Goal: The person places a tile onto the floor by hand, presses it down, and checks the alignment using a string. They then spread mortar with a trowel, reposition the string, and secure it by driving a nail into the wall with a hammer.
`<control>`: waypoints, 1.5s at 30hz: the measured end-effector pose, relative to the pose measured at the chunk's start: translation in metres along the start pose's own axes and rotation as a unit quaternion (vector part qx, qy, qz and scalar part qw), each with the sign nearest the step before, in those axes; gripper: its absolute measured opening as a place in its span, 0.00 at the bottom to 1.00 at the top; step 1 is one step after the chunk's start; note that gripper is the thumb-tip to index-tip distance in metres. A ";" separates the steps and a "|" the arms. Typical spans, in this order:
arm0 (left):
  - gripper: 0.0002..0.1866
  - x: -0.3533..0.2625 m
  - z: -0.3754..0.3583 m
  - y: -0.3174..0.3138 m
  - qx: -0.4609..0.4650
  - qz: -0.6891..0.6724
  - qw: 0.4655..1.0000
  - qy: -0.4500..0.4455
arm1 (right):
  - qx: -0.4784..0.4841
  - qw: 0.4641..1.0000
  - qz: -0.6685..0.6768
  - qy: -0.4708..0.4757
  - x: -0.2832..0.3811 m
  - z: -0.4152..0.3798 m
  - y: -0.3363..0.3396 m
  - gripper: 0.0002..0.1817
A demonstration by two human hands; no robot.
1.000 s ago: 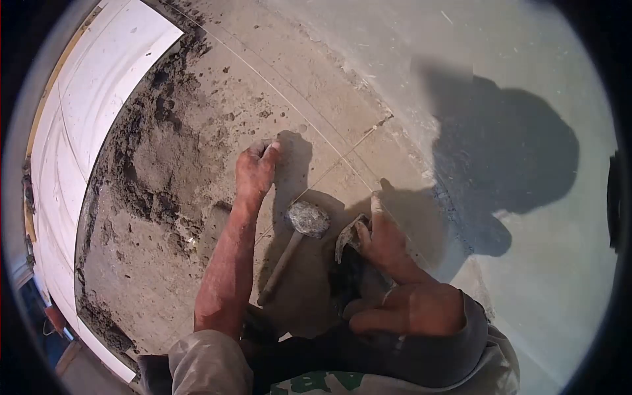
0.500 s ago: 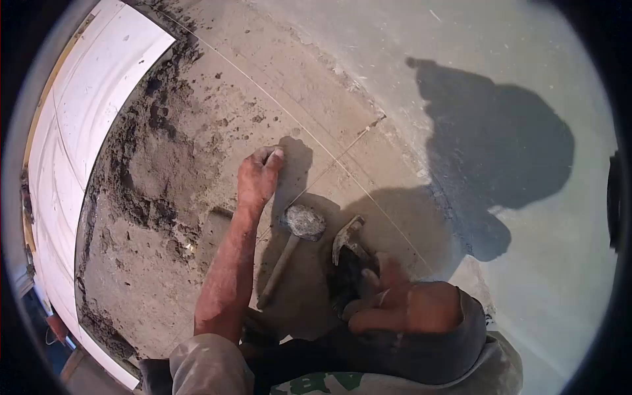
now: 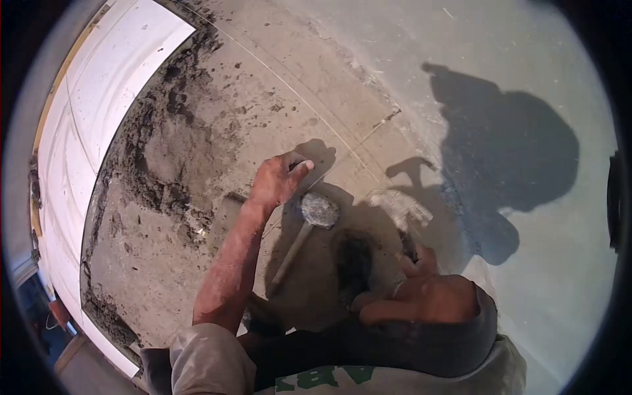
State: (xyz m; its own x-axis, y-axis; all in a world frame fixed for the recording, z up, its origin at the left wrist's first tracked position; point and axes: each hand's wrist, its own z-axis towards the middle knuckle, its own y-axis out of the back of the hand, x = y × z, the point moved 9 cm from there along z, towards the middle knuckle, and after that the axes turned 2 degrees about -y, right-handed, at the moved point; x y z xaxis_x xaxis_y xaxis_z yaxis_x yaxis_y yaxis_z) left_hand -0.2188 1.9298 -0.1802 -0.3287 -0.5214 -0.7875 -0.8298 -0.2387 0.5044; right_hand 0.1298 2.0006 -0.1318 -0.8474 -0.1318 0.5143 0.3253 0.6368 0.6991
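My right hand (image 3: 421, 264) is wrapped round the handle of a claw hammer (image 3: 400, 208), whose head is raised above the ground and smeared by motion. My left hand (image 3: 282, 179) hovers over the dirt with its fingers curled and the thumb against them; whatever lies in the pinch is hidden. Just below and right of it a mallet (image 3: 320, 210) with a pale dusty head lies on the ground, its wooden handle (image 3: 289, 262) pointing towards me. A taut string (image 3: 316, 113) runs diagonally past both hands, and a second thin line crosses it.
Dark loose soil (image 3: 155, 158) is heaped on the left, beside a long white panel (image 3: 122, 79). A smooth grey concrete floor (image 3: 540, 276) stretches along the right, with shadows on it. A dark shoe (image 3: 355, 258) shows between the mallet and the hammer.
My right hand has swung the hammer up and to the right, away from the shoe. My left hand appears slightly further right and lower, partly because the whole view has shifted.
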 end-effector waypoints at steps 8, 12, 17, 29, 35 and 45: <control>0.27 -0.018 -0.077 -0.037 0.295 0.388 0.873 -0.004 | 0.032 0.978 0.201 -0.054 0.020 0.039 -0.008 0.11; 0.26 0.019 -0.113 -0.072 0.309 0.390 0.867 0.023 | 0.029 0.982 0.184 -0.020 0.016 0.042 -0.017 0.12; 0.23 0.037 -0.125 -0.089 0.200 0.359 0.911 0.002 | 0.031 0.988 0.149 -0.021 0.019 0.039 -0.018 0.12; 0.25 0.005 -0.136 -0.099 0.373 0.281 0.884 0.011 | -0.014 0.975 0.222 0.022 0.041 0.047 -0.001 0.12; 0.26 -0.021 -0.106 -0.070 0.286 0.272 0.918 -0.046 | -0.043 0.995 0.042 0.083 -0.001 0.020 -0.008 0.06; 0.15 -0.028 -0.049 0.017 -0.001 0.196 0.979 -0.051 | 0.412 0.832 -0.261 0.266 0.195 -0.072 0.024 0.19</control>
State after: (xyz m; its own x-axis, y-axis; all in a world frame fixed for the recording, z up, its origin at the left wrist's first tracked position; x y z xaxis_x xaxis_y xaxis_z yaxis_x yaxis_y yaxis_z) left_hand -0.2014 1.9001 -0.1326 -0.6652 -0.4884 -0.5647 -0.6299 -0.0389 0.7757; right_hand 0.0030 1.9358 0.0212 -0.4061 -0.7316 0.5476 -0.6118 0.6628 0.4318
